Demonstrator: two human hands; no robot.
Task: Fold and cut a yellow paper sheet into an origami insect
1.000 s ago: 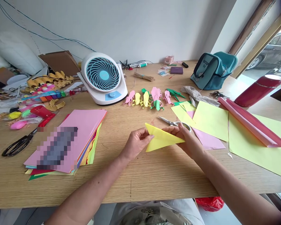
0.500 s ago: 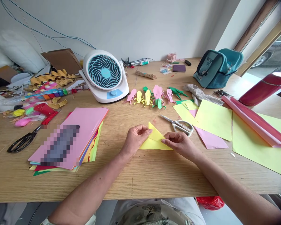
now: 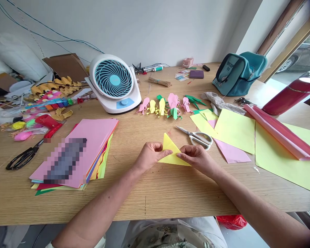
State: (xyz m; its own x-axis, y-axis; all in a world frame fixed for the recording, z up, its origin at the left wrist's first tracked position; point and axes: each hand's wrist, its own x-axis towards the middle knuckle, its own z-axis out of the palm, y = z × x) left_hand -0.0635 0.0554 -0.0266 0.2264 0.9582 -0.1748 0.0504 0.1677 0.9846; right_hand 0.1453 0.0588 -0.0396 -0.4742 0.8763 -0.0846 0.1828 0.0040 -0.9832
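Observation:
A folded yellow paper triangle (image 3: 169, 159) is held between my two hands, one point facing away from me. My left hand (image 3: 152, 155) pinches its left side, the thumb lying across the paper's face. On the right side, my right hand (image 3: 196, 156) grips the paper between thumb and curled fingers. White-handled scissors (image 3: 200, 138) lie just beyond my right hand. Farther back stands a row of folded paper figures in pink (image 3: 173, 101), yellow (image 3: 162, 106) and green (image 3: 195, 100).
Left of my arms lies a stack of coloured paper (image 3: 98, 132), beside black-handled scissors (image 3: 22, 158). A white fan (image 3: 116, 82) stands behind. To the right are yellow sheets (image 3: 235, 131), a rolled pink sheet (image 3: 281, 134), a red flask (image 3: 286, 96) and a teal bag (image 3: 237, 74).
My left thumb has slid to the right and down over the yellow paper, and the left fingers have shifted down its edge. My right hand keeps its grip.

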